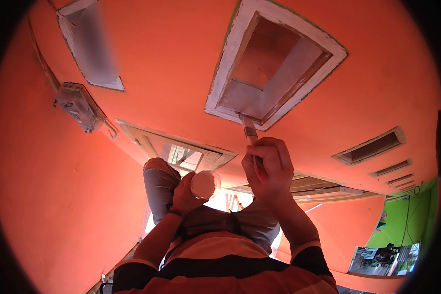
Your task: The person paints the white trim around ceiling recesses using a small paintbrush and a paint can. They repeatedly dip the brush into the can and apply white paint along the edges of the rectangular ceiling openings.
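My right hand (273, 169) is closed round the handle of a paintbrush (250, 131). The bristles touch the lower edge of a white-painted frame (218, 81) around a recessed opening in the orange wall. Brownish wood shows along the frame's inner edge. Lower and to the left, my left hand (183, 193) grips a round clear cup (204, 184) near my knee. Pale paint-like stuff fills the cup, its surface facing up.
A grey electrical box (80, 108) with cables is fixed to the wall at left. Above it sits another white frame (90, 44), partly blurred. Beyond my legs is a wooden-framed window or door (181, 152). Several narrow framed openings (370, 146) line the right side, near a green wall (402, 220).
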A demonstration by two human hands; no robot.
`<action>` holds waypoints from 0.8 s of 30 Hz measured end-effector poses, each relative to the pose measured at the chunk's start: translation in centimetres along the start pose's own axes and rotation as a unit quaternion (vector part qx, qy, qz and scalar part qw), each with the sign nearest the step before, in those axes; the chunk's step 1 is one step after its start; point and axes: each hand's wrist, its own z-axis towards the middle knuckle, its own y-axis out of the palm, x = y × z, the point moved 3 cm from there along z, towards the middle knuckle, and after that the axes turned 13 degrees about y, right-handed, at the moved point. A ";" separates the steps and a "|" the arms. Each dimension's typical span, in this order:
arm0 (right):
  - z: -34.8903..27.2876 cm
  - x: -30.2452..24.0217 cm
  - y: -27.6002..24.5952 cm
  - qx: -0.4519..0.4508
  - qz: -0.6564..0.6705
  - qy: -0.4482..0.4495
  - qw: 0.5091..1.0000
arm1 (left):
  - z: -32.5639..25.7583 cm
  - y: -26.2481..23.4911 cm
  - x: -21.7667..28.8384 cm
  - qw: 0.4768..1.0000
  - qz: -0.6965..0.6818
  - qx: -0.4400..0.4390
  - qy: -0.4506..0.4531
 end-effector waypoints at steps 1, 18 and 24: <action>0.1 -0.5 -0.1 -0.002 0.009 -0.013 1.000 | 0.0 0.0 0.0 1.000 0.006 -0.001 0.001; 8.3 -0.9 0.1 -0.042 0.127 0.235 0.963 | -0.1 -0.2 0.4 1.000 -0.001 0.016 0.013; 7.6 -0.4 0.1 -0.021 0.037 0.208 0.977 | -0.2 -0.3 0.2 1.000 -0.016 0.025 0.010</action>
